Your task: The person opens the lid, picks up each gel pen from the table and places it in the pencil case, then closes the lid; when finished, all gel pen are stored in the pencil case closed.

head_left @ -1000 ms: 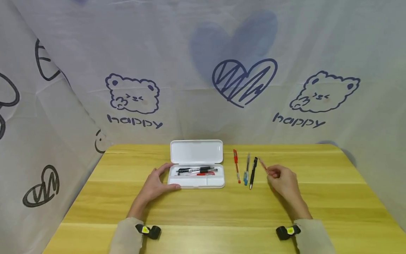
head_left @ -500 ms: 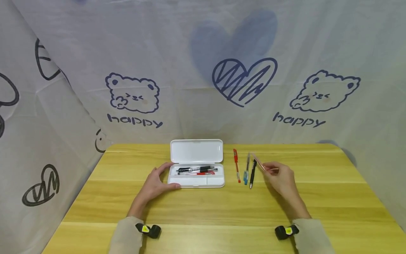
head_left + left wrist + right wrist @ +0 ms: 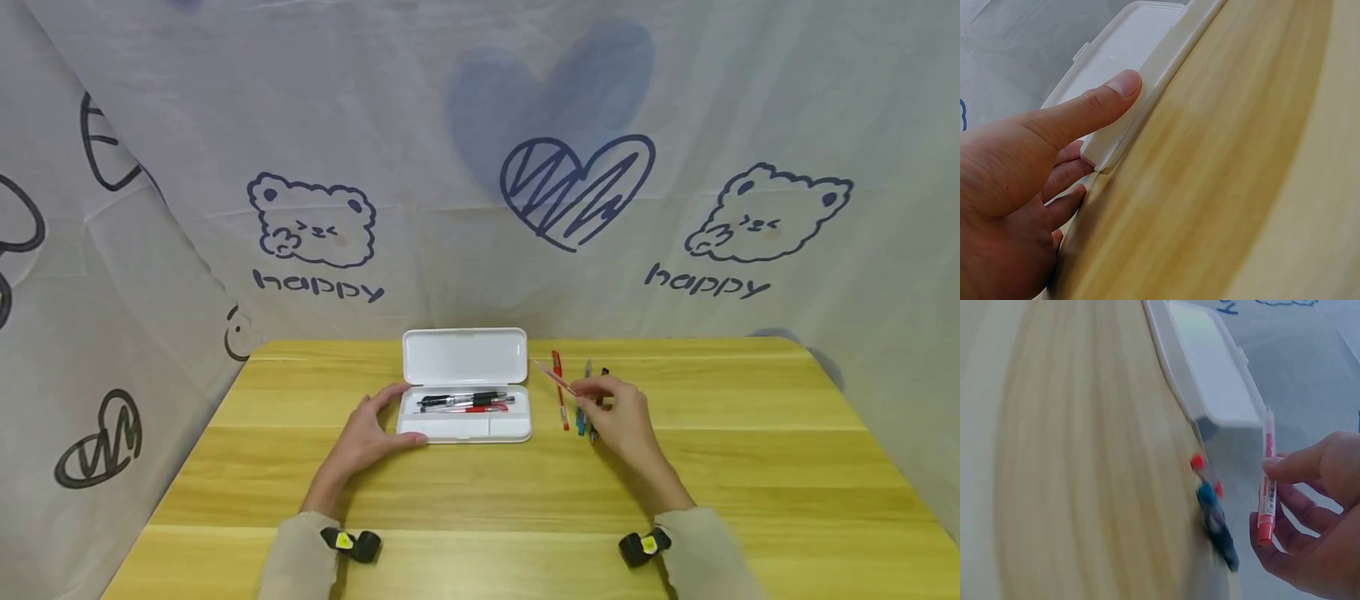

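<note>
In the head view my left hand holds the left end of a white pencil case. Its thumb lies along the front wall, and the other fingers reach round the end and back. The case lies unfolded, lid tipped back, with several black and red pens in its rear compartment. Right of it, my right hand pinches a clear pen with pink-red ink between thumb and fingers, its thin end pointing toward the case. Beneath that pen and hand lie a red pen, a blue pen and a partly hidden black pen.
A wooden table carries everything. Behind it hangs a pale cloth with bear and heart drawings, and another stretch of cloth runs down the left side. Each wrist bears a small black camera.
My right hand has lifted the clear red-ink pen and carried it left, over the other loose pens toward the case. My left hand and the case stay in place.
</note>
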`<state>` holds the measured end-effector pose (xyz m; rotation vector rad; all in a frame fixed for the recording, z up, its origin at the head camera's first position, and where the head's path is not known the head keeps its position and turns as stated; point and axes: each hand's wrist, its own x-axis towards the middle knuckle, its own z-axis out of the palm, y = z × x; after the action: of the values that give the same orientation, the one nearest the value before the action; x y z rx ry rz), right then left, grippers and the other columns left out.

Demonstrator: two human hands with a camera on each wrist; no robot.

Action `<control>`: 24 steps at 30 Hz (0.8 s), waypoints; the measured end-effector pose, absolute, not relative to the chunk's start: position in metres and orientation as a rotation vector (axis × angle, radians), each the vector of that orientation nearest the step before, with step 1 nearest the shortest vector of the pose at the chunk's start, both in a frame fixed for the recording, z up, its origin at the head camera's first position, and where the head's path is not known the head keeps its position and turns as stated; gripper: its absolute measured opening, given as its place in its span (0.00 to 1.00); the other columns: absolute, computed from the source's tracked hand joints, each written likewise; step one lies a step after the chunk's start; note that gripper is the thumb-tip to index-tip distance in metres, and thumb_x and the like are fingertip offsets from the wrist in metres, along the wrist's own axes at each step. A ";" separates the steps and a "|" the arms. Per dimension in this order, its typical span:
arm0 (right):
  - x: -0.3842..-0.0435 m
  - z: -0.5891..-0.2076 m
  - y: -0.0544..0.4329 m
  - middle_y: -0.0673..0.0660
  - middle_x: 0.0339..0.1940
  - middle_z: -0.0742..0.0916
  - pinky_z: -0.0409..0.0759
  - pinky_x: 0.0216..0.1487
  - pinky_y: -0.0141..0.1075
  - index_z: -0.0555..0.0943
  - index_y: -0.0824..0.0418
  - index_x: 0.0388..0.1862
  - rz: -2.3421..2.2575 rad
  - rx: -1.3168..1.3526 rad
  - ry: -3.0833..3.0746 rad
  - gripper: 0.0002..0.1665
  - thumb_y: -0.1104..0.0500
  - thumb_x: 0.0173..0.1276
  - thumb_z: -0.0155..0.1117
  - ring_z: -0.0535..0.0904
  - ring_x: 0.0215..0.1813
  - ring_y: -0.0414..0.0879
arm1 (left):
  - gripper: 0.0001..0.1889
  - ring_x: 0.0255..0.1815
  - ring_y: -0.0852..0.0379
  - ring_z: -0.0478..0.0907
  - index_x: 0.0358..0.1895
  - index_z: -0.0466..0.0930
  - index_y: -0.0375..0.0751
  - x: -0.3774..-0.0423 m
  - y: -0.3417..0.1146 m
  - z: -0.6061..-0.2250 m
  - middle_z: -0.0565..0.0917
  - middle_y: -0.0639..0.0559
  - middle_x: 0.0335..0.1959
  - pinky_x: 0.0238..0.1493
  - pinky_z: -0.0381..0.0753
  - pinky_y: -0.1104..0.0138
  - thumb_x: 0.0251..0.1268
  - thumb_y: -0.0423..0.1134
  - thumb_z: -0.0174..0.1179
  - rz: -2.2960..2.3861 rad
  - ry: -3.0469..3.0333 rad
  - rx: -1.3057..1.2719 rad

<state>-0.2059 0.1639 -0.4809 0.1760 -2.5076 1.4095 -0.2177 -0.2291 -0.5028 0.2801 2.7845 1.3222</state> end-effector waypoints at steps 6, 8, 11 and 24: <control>-0.213 -0.478 0.133 0.57 0.39 0.89 0.82 0.36 0.32 0.90 0.62 0.44 1.477 0.235 -2.484 0.10 0.71 0.65 0.71 0.83 0.41 0.50 | 0.48 0.78 0.32 0.57 0.72 0.72 0.52 -0.218 -0.229 -0.502 0.70 0.41 0.75 0.76 0.52 0.36 0.43 0.54 0.84 1.335 2.775 0.287; -0.215 -0.478 0.122 0.57 0.40 0.89 0.81 0.39 0.35 0.90 0.62 0.43 1.462 0.268 -2.482 0.10 0.70 0.65 0.71 0.83 0.42 0.50 | 0.48 0.77 0.32 0.57 0.72 0.73 0.51 -0.217 -0.229 -0.502 0.71 0.41 0.75 0.76 0.51 0.36 0.43 0.54 0.84 1.340 2.773 0.288; -0.220 -0.478 0.107 0.56 0.41 0.90 0.82 0.43 0.39 0.90 0.61 0.41 1.451 0.318 -2.476 0.09 0.71 0.64 0.72 0.84 0.43 0.50 | 0.47 0.77 0.32 0.58 0.71 0.73 0.50 -0.217 -0.229 -0.502 0.72 0.41 0.74 0.77 0.48 0.37 0.43 0.53 0.84 1.348 2.781 0.305; -0.230 -0.486 0.051 0.53 0.36 0.91 0.84 0.47 0.45 0.90 0.61 0.35 1.438 0.460 -2.493 0.08 0.72 0.63 0.72 0.85 0.43 0.49 | 0.46 0.77 0.34 0.60 0.71 0.74 0.46 -0.218 -0.230 -0.506 0.73 0.40 0.73 0.78 0.44 0.37 0.44 0.50 0.84 1.381 2.784 0.353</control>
<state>-0.2302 0.0508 -0.4862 0.4597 -2.4933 1.4378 -0.2181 -0.2302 -0.5057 0.3534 2.7843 1.3809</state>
